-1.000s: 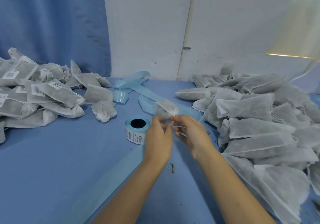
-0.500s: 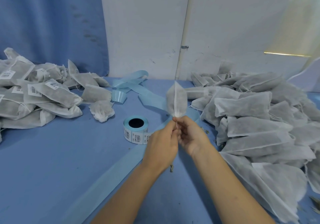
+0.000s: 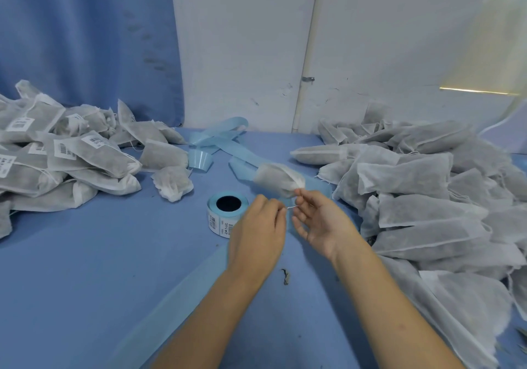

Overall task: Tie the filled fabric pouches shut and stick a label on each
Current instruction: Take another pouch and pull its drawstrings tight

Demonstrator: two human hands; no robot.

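A small white fabric pouch [image 3: 276,179] filled with grey material hangs blurred in the air above the blue table, lying over to the left. My right hand [image 3: 319,219] pinches its neck or drawstring at the fingertips, palm turned up. My left hand [image 3: 258,233], fingers curled, pinches a thin white string [image 3: 291,206] that runs between both hands. A roll of barcode labels [image 3: 225,213] on light-blue backing stands on the table just left of my left hand.
A heap of labelled pouches [image 3: 65,155] fills the left side. A larger heap of unlabelled pouches [image 3: 422,197] fills the right. Spent blue backing strip [image 3: 222,143] lies coiled at the back centre. A white wall and blue curtain stand behind the blue table [image 3: 99,269].
The pouch stood upright above my hands half a second ago; now it has swung down to the left. My hands have drawn slightly apart, with the string stretched between them.
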